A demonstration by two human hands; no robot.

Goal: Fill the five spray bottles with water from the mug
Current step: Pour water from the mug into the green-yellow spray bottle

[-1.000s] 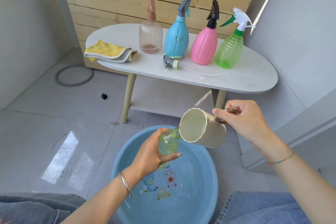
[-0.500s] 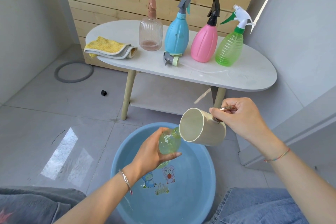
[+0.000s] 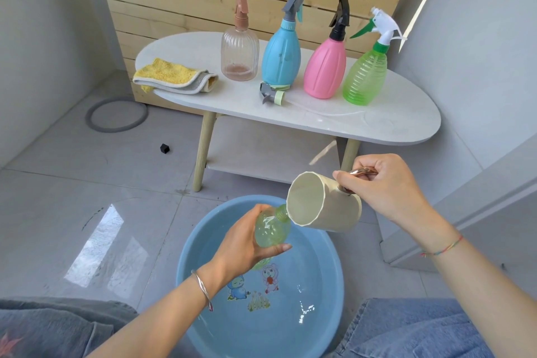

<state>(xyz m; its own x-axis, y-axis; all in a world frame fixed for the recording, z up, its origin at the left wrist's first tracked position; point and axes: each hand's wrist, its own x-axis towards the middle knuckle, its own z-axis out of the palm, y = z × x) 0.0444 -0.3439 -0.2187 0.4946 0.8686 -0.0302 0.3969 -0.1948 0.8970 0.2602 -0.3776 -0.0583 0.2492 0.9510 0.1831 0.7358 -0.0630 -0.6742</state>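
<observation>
Left hand point(image 3: 247, 241) grips the green bottle point(image 3: 271, 231) — right hand point(image 3: 386, 186) holds the tilted mug point(image 3: 322, 203) by its handle

The mug point(image 3: 325, 203) looks matt cream, its handle point(image 3: 363, 170) shiny coppery metal. The pale green bottle point(image 3: 271, 229) is translucent plastic; the basin point(image 3: 337, 285) is glossy blue plastic (wet, with glints). On the far side, the table point(image 3: 392, 122) has a matt white top on pale wood legs, carrying a fluffy yellow cloth point(image 3: 171, 75). The floor tiles point(image 3: 72, 197) shine.
</observation>
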